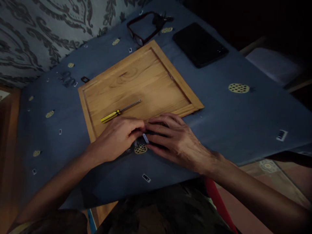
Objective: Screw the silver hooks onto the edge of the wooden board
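A framed wooden panel lies flat on the blue cloth. At its near edge my two hands meet. The fingers of my left hand are pinched together, with their tips hidden against the other hand. My right hand has its fingers bent over the same spot. A small pale metal piece shows at its fingertips, its full shape covered. On the panel, just beyond my left hand, rests a screwdriver with a yellow and black handle, its shaft pointing right.
Beyond the panel lie eyeglasses and a black flat device. A small dark fitting sits by the panel's left corner. The patterned blue tablecloth covers the table, with a patterned wall behind it.
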Demonstrator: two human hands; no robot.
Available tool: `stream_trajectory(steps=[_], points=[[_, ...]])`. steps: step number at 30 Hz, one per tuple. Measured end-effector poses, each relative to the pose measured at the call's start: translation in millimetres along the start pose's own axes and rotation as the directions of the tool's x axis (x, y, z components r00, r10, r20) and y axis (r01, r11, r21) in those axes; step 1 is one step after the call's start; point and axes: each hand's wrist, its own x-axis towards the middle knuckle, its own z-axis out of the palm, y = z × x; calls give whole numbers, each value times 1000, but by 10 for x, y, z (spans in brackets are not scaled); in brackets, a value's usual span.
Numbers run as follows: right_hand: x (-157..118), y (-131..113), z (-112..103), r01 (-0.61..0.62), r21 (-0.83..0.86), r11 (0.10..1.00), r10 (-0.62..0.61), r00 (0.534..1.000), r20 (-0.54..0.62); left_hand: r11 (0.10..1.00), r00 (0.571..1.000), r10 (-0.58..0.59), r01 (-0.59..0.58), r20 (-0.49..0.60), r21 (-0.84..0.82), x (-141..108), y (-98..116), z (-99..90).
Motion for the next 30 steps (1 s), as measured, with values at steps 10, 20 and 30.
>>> stream_trajectory(steps=[10, 20, 30], points=[[7, 1, -11, 6, -8, 1000, -6, 1000, 1, 998, 999, 23, -25, -30, -49, -9, 6, 1], [7, -4, -6, 6, -14, 1000, -6, 1000, 2, 998, 998, 55, -56, -33, -26, -33, 10, 8], [-6, 7, 10, 7, -5, 1000, -7, 1000, -9, 989, 992, 108, -100, -64, 113, -56, 55, 33]])
